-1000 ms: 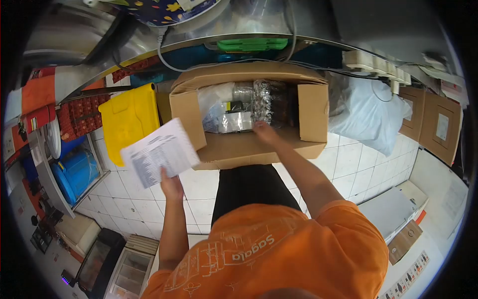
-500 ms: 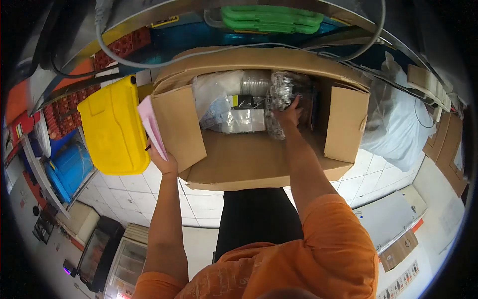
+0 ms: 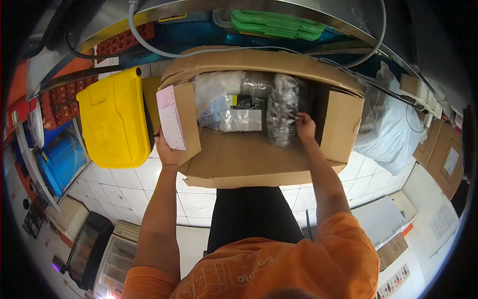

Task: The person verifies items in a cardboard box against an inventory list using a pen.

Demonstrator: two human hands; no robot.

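Note:
An open cardboard box (image 3: 239,162) holds plastic-wrapped goods. My left hand (image 3: 167,149) grips a pink sheet of paper (image 3: 171,119) against the box's left flap. Inside the box, my right hand (image 3: 305,127) pinches the right edge of a bundle wrapped in clear plastic (image 3: 283,112). Left of that bundle lie a silvery clear-wrapped pack (image 3: 240,120), a black and yellow item (image 3: 242,101), a stack of clear containers (image 3: 257,84) and a crumpled clear plastic bag (image 3: 211,92).
A yellow bin (image 3: 114,119) stands left of the box, with a blue container (image 3: 64,162) beyond it. White plastic bags (image 3: 391,129) are at the right. A grey cable (image 3: 209,52) crosses behind the box. Green lids (image 3: 276,24) lie at the back.
My right hand has moved from on top of the wrapped bundle down to its right edge. The bundle lies straighter. The pink paper has turned its face more to view.

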